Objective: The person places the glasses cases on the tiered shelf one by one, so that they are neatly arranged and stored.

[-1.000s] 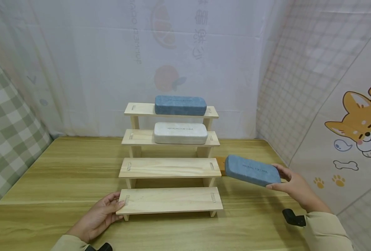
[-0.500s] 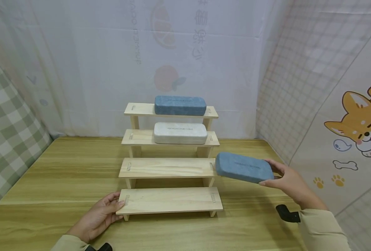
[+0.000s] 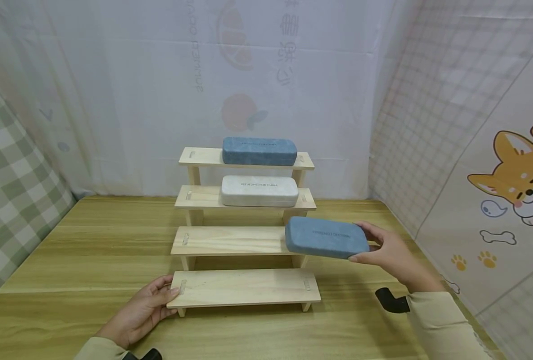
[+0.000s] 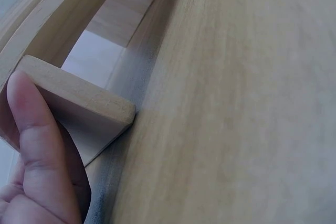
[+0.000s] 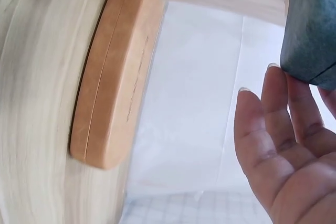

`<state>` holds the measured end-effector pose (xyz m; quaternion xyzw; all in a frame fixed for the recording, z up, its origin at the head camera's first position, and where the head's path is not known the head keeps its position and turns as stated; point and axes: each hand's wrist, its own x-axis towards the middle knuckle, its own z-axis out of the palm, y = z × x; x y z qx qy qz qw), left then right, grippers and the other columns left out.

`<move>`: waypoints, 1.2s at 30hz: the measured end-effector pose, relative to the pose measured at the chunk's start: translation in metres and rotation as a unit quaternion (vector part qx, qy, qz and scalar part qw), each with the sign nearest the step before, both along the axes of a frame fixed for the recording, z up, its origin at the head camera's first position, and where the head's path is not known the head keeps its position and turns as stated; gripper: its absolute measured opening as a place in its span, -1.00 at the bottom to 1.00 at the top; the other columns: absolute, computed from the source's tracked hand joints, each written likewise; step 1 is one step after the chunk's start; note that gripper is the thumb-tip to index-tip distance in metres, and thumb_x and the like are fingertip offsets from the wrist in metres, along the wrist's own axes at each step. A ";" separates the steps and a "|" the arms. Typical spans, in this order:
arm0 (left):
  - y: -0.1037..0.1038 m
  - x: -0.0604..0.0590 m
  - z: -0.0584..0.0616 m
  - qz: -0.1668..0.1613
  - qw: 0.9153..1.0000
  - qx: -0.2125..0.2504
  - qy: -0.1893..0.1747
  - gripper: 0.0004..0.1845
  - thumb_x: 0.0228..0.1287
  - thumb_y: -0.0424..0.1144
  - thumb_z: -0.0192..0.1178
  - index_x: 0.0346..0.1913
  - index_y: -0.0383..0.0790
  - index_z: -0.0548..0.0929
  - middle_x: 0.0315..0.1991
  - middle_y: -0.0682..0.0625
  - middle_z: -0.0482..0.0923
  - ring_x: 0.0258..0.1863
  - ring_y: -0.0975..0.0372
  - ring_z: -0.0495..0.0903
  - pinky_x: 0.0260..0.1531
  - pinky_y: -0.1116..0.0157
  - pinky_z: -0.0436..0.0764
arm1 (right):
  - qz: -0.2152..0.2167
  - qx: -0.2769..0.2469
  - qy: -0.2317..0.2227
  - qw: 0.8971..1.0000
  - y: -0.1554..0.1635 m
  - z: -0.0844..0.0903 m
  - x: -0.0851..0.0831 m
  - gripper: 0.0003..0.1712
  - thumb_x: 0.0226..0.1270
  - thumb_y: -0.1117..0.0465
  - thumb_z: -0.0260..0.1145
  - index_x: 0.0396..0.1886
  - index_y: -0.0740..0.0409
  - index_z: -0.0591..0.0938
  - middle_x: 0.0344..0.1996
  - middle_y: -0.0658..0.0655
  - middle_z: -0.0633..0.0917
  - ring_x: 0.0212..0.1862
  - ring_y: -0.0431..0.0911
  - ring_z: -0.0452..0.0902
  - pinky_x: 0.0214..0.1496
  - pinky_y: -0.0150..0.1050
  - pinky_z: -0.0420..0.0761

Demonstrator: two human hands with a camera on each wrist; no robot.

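Note:
My right hand (image 3: 390, 255) grips the right end of a blue glasses case (image 3: 327, 237), thumb in front and fingers behind. The case is tilted slightly and overlaps the right end of the third shelf down in the head view; whether it touches the shelf I cannot tell. My left hand (image 3: 142, 310) pinches the left end of the lowest shelf of a stepped wooden display stand (image 3: 243, 287), thumb on top. In the left wrist view its thumb (image 4: 39, 140) lies against the wood. A second blue case (image 3: 259, 151) sits on the top shelf, a white case (image 3: 259, 191) one shelf below.
An orange-brown glasses case (image 5: 115, 72) lies on the wooden table (image 3: 90, 250), seen in the right wrist view and hidden in the head view. A white printed cloth (image 3: 149, 100) hangs behind the stand. Checked cloth (image 3: 5, 190) stands at the left, a dog-printed one (image 3: 451, 125) at the right.
My right hand has carried the blue case leftward, from beside the stand to the third shelf's right end. The orange-brown case's visible edge has become covered. My left hand stays put.

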<state>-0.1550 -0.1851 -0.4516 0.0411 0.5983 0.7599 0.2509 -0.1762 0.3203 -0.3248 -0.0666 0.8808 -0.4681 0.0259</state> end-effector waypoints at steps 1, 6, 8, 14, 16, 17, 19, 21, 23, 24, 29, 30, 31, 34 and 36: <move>0.000 0.000 0.000 -0.001 1.000 0.000 0.001 -0.17 0.47 -0.27 0.03 0.44 -0.55 -0.29 -0.02 0.07 0.48 -0.12 0.28 0.55 -0.12 0.30 0.57 | -0.002 -0.001 -0.001 1.000 -0.003 0.000 -0.001 0.02 0.05 0.22 0.53 0.46 0.27 0.19 0.28 0.37 0.38 0.10 0.14 0.49 -0.16 -0.28 0.63; 0.000 0.001 0.000 0.000 1.000 -0.002 0.001 -0.18 0.47 -0.27 0.03 0.44 -0.55 -0.29 -0.03 0.07 0.47 -0.12 0.28 0.55 -0.12 0.30 0.57 | -0.018 0.013 0.001 1.000 -0.019 0.004 -0.005 0.04 0.00 0.16 0.57 0.45 0.22 0.23 0.28 0.33 0.41 0.15 0.16 0.44 -0.15 -0.31 0.61; 0.000 0.000 0.000 0.000 1.000 -0.001 0.002 -0.18 0.47 -0.27 0.03 0.44 -0.55 -0.28 -0.03 0.07 0.47 -0.13 0.28 0.55 -0.12 0.30 0.57 | -0.018 0.012 0.002 1.000 -0.024 0.005 -0.006 0.04 -0.01 0.17 0.57 0.45 0.23 0.24 0.27 0.33 0.42 0.14 0.17 0.44 -0.15 -0.31 0.61; 0.000 -0.001 0.001 -0.002 1.000 0.005 0.005 -0.21 0.48 -0.27 0.03 0.44 -0.55 -0.24 -0.03 0.07 0.47 -0.13 0.28 0.55 -0.12 0.30 0.56 | -0.005 0.013 0.002 1.000 -0.041 0.007 -0.010 0.03 -0.03 0.17 0.58 0.43 0.26 0.27 0.25 0.33 0.44 0.11 0.17 0.46 -0.14 -0.27 0.62; 0.000 0.000 0.000 0.000 1.000 0.004 0.003 -0.22 0.47 -0.27 0.03 0.45 -0.54 -0.22 -0.03 0.06 0.47 -0.13 0.28 0.55 -0.12 0.30 0.56 | -0.001 0.018 0.004 1.000 -0.047 0.008 -0.012 0.04 -0.05 0.15 0.59 0.42 0.27 0.28 0.25 0.33 0.44 0.13 0.17 0.45 -0.13 -0.26 0.62; 0.000 0.000 0.000 0.001 1.000 0.004 0.003 -0.22 0.47 -0.27 0.03 0.45 -0.54 -0.22 -0.03 0.06 0.47 -0.13 0.28 0.55 -0.12 0.30 0.56 | 0.000 0.020 0.005 1.000 -0.050 0.009 -0.013 0.05 -0.05 0.14 0.59 0.42 0.27 0.28 0.25 0.33 0.45 0.13 0.17 0.45 -0.12 -0.25 0.62; -0.001 0.000 0.000 -0.003 1.000 0.006 0.008 -0.22 0.48 -0.27 0.02 0.44 -0.55 -0.23 -0.03 0.06 0.47 -0.12 0.28 0.55 -0.12 0.30 0.56 | 0.002 0.024 0.009 1.000 -0.056 0.009 -0.015 0.05 -0.06 0.13 0.60 0.42 0.27 0.29 0.24 0.33 0.46 0.14 0.16 0.44 -0.11 -0.24 0.61; 0.000 0.000 0.000 0.001 1.000 0.002 0.004 -0.21 0.48 -0.27 0.03 0.44 -0.54 -0.24 -0.03 0.07 0.47 -0.12 0.28 0.55 -0.11 0.30 0.56 | 0.006 0.027 0.013 1.000 -0.062 0.010 -0.016 0.04 -0.06 0.12 0.60 0.41 0.28 0.30 0.23 0.33 0.46 0.15 0.16 0.43 -0.10 -0.23 0.61; 0.000 0.000 0.001 0.001 1.000 0.002 0.005 -0.20 0.48 -0.27 0.03 0.44 -0.55 -0.25 -0.03 0.07 0.47 -0.12 0.28 0.55 -0.11 0.30 0.56 | 0.010 0.026 0.013 1.000 -0.067 0.011 -0.017 0.04 -0.07 0.12 0.60 0.41 0.27 0.31 0.21 0.32 0.48 0.14 0.16 0.44 -0.09 -0.21 0.61; 0.000 0.000 0.001 0.001 1.000 0.001 0.005 -0.20 0.48 -0.27 0.02 0.44 -0.55 -0.26 -0.03 0.07 0.46 -0.12 0.28 0.55 -0.11 0.30 0.56 | 0.013 0.027 0.013 0.999 -0.070 0.012 -0.018 0.03 -0.07 0.12 0.60 0.40 0.26 0.32 0.20 0.32 0.49 0.14 0.15 0.44 -0.09 -0.21 0.61; 0.001 0.001 0.001 0.006 1.000 -0.002 0.001 -0.19 0.48 -0.27 0.03 0.44 -0.56 -0.28 -0.02 0.06 0.45 -0.13 0.28 0.55 -0.13 0.31 0.57 | 0.026 0.017 0.006 0.999 -0.082 0.013 -0.023 0.04 -0.11 0.14 0.62 0.40 0.24 0.32 0.14 0.33 0.53 0.07 0.11 0.51 -0.11 -0.20 0.61; 0.001 0.001 0.001 0.007 1.000 -0.003 0.000 -0.18 0.48 -0.27 0.03 0.44 -0.56 -0.29 -0.02 0.06 0.45 -0.13 0.28 0.55 -0.14 0.31 0.58 | 0.029 0.013 0.004 0.999 -0.084 0.013 -0.024 0.04 -0.11 0.15 0.61 0.40 0.23 0.32 0.13 0.33 0.53 0.06 0.11 0.52 -0.11 -0.20 0.62; 0.001 0.001 0.001 0.007 1.000 -0.004 0.000 -0.18 0.48 -0.27 0.03 0.44 -0.56 -0.29 -0.01 0.06 0.45 -0.13 0.28 0.55 -0.14 0.32 0.58 | 0.032 0.009 0.003 0.999 -0.086 0.013 -0.024 0.04 -0.11 0.16 0.61 0.40 0.23 0.32 0.12 0.33 0.53 0.04 0.11 0.53 -0.11 -0.19 0.62; 0.002 0.001 0.001 0.015 1.000 -0.009 -0.012 -0.17 0.47 -0.26 0.03 0.45 -0.54 -0.29 -0.01 0.06 0.45 -0.14 0.29 0.55 -0.15 0.32 0.59 | 0.037 0.013 0.002 0.999 -0.091 0.012 -0.027 0.04 -0.11 0.14 0.61 0.41 0.20 0.32 0.13 0.31 0.54 0.08 0.11 0.52 -0.09 -0.16 0.63; 0.002 0.001 0.002 0.013 1.000 -0.009 -0.012 -0.18 0.48 -0.26 0.02 0.45 -0.53 -0.30 -0.01 0.06 0.45 -0.13 0.28 0.55 -0.15 0.32 0.59 | 0.037 0.017 0.003 0.999 -0.095 0.012 -0.028 0.05 -0.11 0.13 0.62 0.41 0.20 0.32 0.14 0.30 0.54 0.11 0.12 0.50 -0.07 -0.13 0.62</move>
